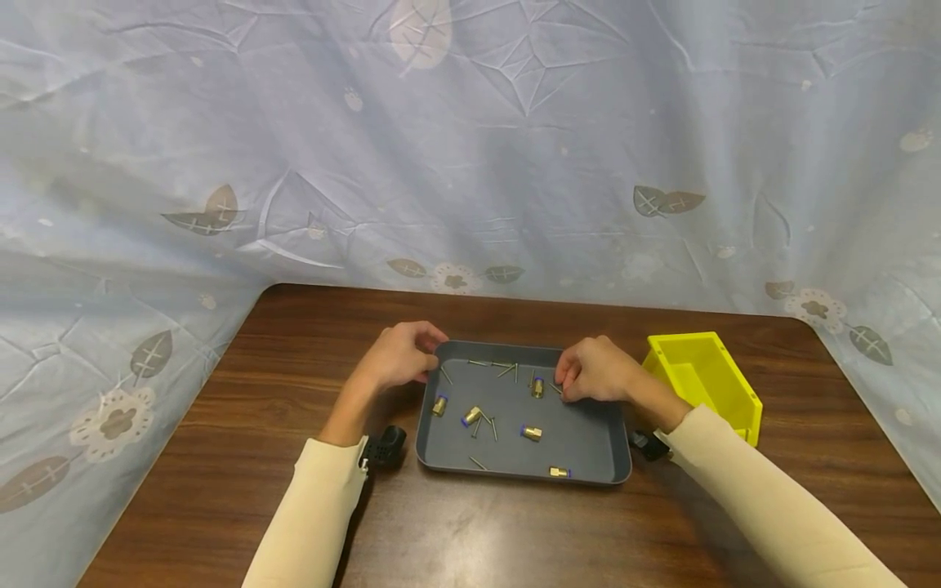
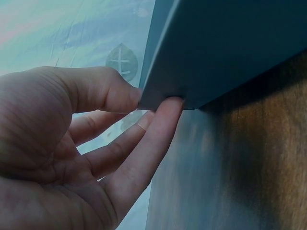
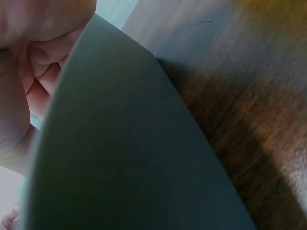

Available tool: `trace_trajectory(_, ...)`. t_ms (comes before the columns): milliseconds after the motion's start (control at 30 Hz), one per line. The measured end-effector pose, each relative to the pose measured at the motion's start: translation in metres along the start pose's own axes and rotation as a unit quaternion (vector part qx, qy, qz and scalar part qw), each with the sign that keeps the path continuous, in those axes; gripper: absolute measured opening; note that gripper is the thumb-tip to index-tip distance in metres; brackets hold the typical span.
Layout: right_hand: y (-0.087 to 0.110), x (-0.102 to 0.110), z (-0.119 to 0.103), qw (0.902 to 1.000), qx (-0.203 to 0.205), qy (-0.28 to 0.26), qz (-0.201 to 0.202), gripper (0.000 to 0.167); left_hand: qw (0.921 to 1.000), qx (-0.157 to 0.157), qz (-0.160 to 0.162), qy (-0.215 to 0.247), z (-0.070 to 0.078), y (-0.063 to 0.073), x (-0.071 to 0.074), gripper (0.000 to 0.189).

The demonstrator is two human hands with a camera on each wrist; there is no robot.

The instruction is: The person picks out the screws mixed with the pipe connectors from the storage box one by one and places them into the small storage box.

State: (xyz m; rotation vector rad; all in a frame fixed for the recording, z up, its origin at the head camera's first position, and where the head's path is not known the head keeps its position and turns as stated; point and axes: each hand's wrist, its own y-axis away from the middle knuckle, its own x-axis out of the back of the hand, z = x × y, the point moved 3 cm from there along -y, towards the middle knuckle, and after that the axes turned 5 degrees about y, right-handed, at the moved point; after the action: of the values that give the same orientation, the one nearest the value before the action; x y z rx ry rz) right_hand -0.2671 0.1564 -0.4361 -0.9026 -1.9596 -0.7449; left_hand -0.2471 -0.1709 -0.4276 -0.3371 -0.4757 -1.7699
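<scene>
A grey tray (image 1: 507,457) lies on the table with several long screws and several brass push-in fittings with blue collars scattered in it. My left hand (image 1: 400,355) is at its far left corner; in the left wrist view the thumb and a finger (image 2: 156,129) pinch the tray's rim. Over the tray's right side, my right hand (image 1: 599,371) has its fingers curled, with thumb and fingertips pinching a thin screw (image 1: 555,389). One fitting (image 1: 538,388) lies just left of those fingertips. In the right wrist view the tray wall (image 3: 120,129) hides the fingertips.
A yellow open bin (image 1: 706,380) stands right of the tray, partly behind the right forearm. Brown wooden table (image 1: 470,531) surrounds both. A patterned pale cloth (image 1: 470,163) hangs behind the table's far edge.
</scene>
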Motion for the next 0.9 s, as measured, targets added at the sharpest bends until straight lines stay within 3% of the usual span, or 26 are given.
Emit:
trace_trajectory(533, 0.002, 0.000, -0.002, 0.9991, 0.015, 0.028, -0.029, 0.015, 1.0000, 0.003, -0.002, -0.005, 0.001, 0.000, 0.000, 0.034)
trace_trajectory(900, 0.006, 0.010, -0.005, 0.9986, 0.045, -0.024, -0.016, 0.010, 1.0000, 0.006, -0.002, 0.001, 0.000, 0.000, 0.000, 0.035)
